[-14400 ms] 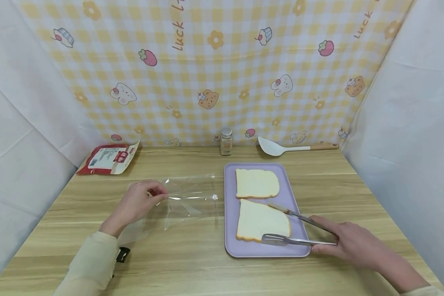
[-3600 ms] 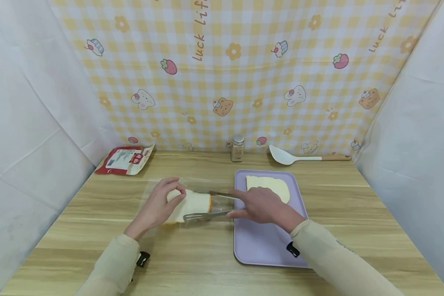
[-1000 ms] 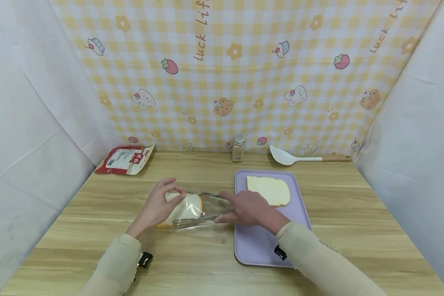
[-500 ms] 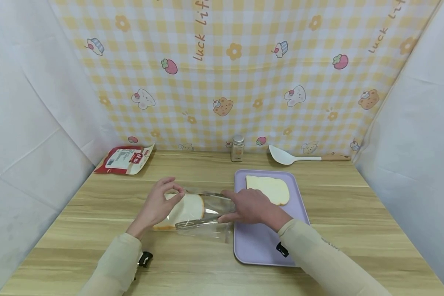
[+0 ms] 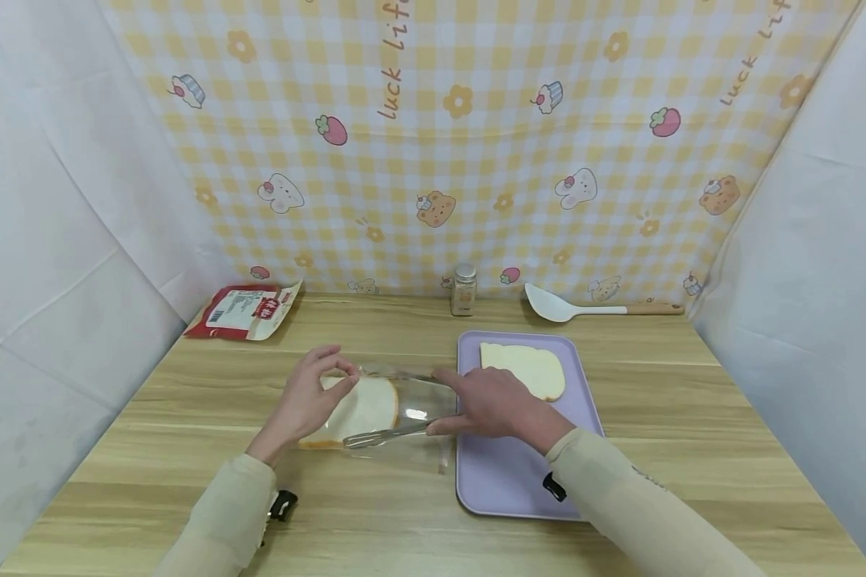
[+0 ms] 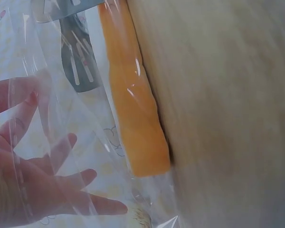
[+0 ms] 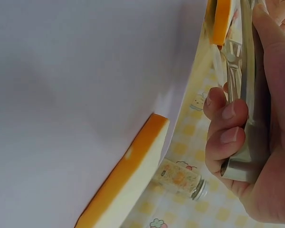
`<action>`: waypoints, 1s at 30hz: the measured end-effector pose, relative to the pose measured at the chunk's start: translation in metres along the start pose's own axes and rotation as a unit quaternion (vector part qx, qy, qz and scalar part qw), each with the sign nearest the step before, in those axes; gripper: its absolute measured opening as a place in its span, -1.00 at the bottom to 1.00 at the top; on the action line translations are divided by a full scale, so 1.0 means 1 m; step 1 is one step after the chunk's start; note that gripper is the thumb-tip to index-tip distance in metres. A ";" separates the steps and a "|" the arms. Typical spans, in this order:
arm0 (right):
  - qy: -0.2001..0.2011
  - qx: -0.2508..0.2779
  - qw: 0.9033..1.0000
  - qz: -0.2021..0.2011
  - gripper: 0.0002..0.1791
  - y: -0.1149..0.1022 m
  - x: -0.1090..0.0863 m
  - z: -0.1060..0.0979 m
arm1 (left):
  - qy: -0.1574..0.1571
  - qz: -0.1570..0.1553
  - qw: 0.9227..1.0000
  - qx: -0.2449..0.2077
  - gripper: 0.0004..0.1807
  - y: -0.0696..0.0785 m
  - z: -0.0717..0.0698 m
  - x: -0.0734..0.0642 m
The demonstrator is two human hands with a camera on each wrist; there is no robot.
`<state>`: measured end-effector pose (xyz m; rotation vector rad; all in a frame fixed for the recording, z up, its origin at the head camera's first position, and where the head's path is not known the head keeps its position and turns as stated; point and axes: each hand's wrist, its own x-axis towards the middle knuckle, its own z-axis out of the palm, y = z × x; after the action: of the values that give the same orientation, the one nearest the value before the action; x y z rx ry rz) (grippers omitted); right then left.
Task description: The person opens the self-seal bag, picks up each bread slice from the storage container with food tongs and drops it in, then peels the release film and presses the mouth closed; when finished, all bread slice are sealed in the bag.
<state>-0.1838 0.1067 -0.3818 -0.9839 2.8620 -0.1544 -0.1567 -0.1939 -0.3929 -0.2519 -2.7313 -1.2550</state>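
Observation:
A slice of bread (image 5: 366, 407) lies inside a clear plastic bag (image 5: 429, 458) left of the lilac tray (image 5: 523, 481). My left hand (image 5: 305, 407) pinches the bag's film between thumb and forefinger, above the slice; the other fingers are spread. My right hand (image 5: 492, 405) grips metal tongs (image 5: 378, 437), whose slotted ends reach into the bag on either side of the slice, spread apart. In the left wrist view the slice's orange crust (image 6: 133, 104) shows through the film. A second bread slice (image 5: 525, 370) rests on the tray's far part.
A red and white food packet (image 5: 245, 312) lies at the back left. A small glass seasoning jar (image 5: 464, 292) stands behind the tray, and a white spatula with a wooden handle (image 5: 599, 308) lies at the back right. A checked cloth (image 5: 404, 160) hangs behind the table.
Since the earliest frame, the nearer slice has gone from the tray into the bag, and the right hand has moved left with the tongs. Over the last second the tongs have barely shifted.

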 end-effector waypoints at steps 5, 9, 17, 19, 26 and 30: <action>-0.001 0.005 1.000 0.009 -0.08 0.003 -0.005 0.000 | -0.005 0.014 1.000 0.021 -0.96 0.000 0.002 0.000; -0.003 0.015 1.000 0.025 -0.10 0.006 -0.007 0.000 | -0.003 0.010 1.000 0.029 -0.96 -0.001 0.002 0.000; -0.003 0.031 0.999 0.041 -0.09 0.014 -0.011 -0.004 | 0.009 -0.006 1.000 0.023 -0.94 -0.002 0.000 0.002; -0.003 0.036 0.998 0.044 -0.08 0.016 -0.014 -0.005 | 0.012 -0.007 1.000 0.020 -0.94 -0.003 -0.002 0.002; 0.003 0.039 0.998 0.050 -0.12 0.026 -0.025 -0.008 | 0.007 -0.006 1.000 0.027 -0.93 -0.004 -0.003 0.001; 0.018 0.027 0.999 0.038 -0.11 0.033 -0.034 -0.010 | 0.003 -0.010 0.999 0.032 -0.93 -0.004 -0.003 0.002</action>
<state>-0.1787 0.1545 -0.3741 -0.8693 2.9055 -0.2419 -0.1592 -0.1984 -0.3939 -0.2144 -2.7702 -1.1697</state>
